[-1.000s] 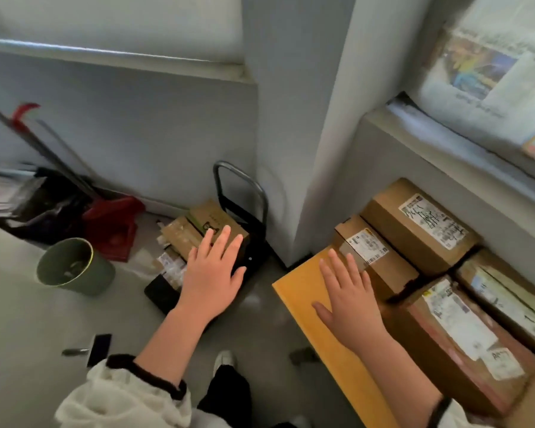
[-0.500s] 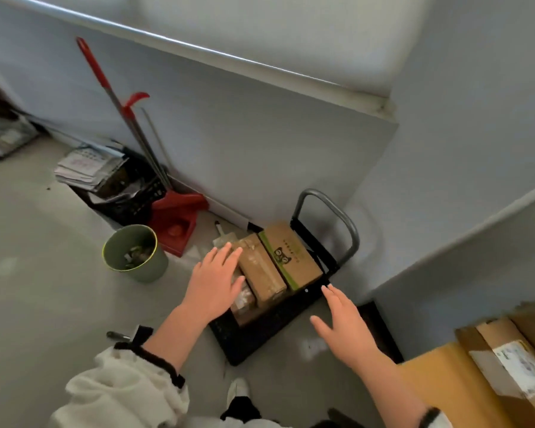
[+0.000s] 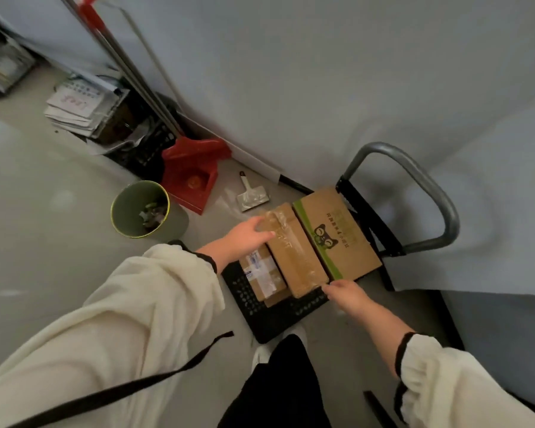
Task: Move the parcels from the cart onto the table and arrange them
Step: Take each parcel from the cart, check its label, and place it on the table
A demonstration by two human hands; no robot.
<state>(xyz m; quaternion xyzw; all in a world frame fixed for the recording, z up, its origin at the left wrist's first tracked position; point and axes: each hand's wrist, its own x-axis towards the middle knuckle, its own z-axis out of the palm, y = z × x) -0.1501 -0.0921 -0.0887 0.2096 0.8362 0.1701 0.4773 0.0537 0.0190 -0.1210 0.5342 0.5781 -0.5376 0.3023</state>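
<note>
Both hands are at the taped box (image 3: pixel 294 254), the middle of three parcels lying side by side on the cart (image 3: pixel 269 319), so lifting it out looks like the step in hand. Nearest, the right hand (image 3: pixel 346 296) reaches to the box's near end, fingertips at the corner that touches the striped box (image 3: pixel 337 239); I cannot tell whether they have closed. That hand would do best to work its fingers under the near end, since the neighbours press against both long sides. Farther on, the left hand (image 3: pixel 247 236) lies palm down, fingers curled over the box's far left edge, above the small parcel (image 3: pixel 260 273). It should steady that end so the box rises level. The handle (image 3: pixel 414 171) stands at the cart's far right edge.
</note>
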